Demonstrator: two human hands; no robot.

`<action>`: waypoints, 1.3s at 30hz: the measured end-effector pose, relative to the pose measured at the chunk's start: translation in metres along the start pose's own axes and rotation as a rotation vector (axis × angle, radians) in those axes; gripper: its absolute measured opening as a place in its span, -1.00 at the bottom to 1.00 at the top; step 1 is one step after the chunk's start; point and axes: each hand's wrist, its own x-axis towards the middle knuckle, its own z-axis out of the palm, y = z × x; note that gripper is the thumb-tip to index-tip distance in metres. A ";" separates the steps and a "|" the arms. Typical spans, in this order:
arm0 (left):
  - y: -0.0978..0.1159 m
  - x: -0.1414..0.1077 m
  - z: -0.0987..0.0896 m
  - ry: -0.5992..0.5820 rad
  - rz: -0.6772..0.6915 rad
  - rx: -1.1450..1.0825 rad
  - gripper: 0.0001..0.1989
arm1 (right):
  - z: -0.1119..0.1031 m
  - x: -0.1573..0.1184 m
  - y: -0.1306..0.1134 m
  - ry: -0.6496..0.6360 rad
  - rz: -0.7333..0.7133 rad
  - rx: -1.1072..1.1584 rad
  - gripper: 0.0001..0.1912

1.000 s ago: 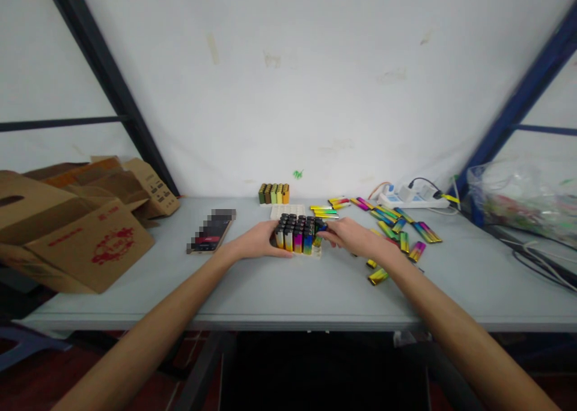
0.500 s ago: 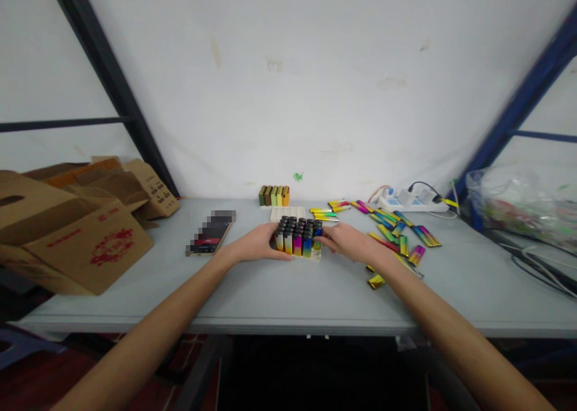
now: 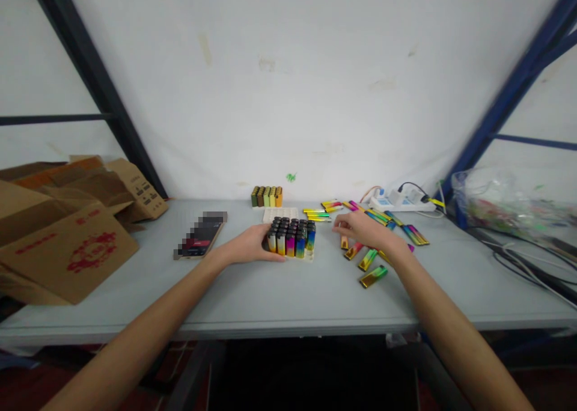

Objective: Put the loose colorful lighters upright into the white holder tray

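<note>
My left hand (image 3: 250,243) grips the left side of a white lighter tray (image 3: 309,256), its thumb along the front. Several lighters (image 3: 291,244) with black tops and shiny yellow, pink and blue bodies stand upright in rows in that tray. Right of the tray, my right hand (image 3: 358,227) hovers over the loose lighters with bent fingers slightly apart, and nothing shows in them. Below it lie a red and gold lighter (image 3: 354,250), a green one (image 3: 368,259) and a gold and green one (image 3: 374,276).
Behind the tray are another white tray (image 3: 280,214) and a block of upright lighters (image 3: 267,196). A phone (image 3: 201,237) lies left, beside cardboard boxes (image 3: 67,249). A power strip (image 3: 401,203), cables (image 3: 523,261) and a plastic bag (image 3: 500,200) are at right.
My right hand has left the tray and moved right over the loose lighters. A blue lighter now stands at the tray's right end. The view has shifted slightly.
</note>
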 end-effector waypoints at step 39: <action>-0.001 0.000 0.000 -0.006 -0.005 0.039 -0.13 | 0.002 0.003 0.034 0.146 0.295 -0.013 -0.70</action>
